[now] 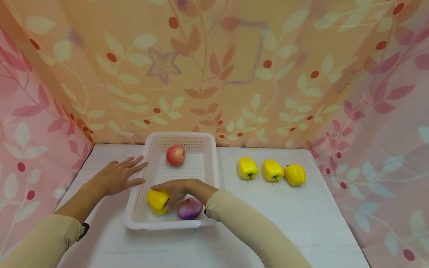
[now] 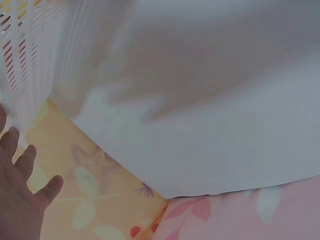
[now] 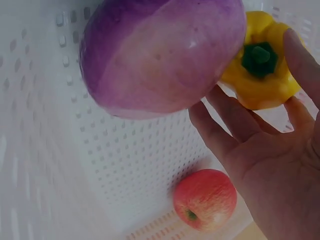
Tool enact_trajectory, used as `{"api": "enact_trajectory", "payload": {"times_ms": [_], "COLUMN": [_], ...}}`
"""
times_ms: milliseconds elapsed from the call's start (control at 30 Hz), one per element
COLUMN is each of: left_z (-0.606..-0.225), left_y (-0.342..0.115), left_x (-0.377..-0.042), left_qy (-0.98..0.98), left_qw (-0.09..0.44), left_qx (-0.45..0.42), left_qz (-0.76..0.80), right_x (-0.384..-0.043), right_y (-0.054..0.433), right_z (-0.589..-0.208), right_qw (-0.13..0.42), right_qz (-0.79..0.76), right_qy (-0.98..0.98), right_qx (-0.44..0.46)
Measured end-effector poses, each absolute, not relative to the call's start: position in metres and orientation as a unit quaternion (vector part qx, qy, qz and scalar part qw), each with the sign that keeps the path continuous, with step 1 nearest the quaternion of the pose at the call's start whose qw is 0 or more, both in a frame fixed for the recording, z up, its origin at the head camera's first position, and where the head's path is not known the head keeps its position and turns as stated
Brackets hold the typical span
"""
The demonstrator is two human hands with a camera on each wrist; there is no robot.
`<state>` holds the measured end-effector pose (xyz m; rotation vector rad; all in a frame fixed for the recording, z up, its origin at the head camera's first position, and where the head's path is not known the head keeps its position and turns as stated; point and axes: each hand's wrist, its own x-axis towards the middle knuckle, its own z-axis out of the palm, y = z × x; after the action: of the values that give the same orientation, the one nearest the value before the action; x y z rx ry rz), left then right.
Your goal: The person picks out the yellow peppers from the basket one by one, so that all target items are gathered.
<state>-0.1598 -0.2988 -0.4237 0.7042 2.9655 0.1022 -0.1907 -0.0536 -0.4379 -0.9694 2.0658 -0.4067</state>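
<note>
My right hand reaches into a white perforated plastic basket and holds a yellow bell pepper near its front left. In the right wrist view, the thumb lies on one side of the bell pepper and the fingers on another, with its green stem facing the camera. Beside it sits a glossy purple oval vegetable, paler on one part. A red apple rests toward the basket's back. Fingers spread, my left hand is at the basket's left rim; whether it touches is unclear.
Three more yellow bell peppers, a left one, a middle one and a right one, lie in a row right of the basket. The white-covered table ends at floral curtains behind and at both sides.
</note>
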Motion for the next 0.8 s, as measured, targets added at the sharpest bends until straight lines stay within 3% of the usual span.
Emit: {"api": "enact_trajectory", "payload": {"times_ms": [800], "left_z": [-0.4239], "left_y": [-0.2983], "left_x": [-0.1617], "left_qy": [0.971], "left_qw": [0.051], "left_qx": [0.232], "left_qz": [0.029], "right_x": [-0.1971], "right_y": [-0.0514], "right_z": [-0.4429], "right_qw": [0.344], "right_qz": [-0.156], "right_qy": [0.836], "right_qx": [-0.398]}}
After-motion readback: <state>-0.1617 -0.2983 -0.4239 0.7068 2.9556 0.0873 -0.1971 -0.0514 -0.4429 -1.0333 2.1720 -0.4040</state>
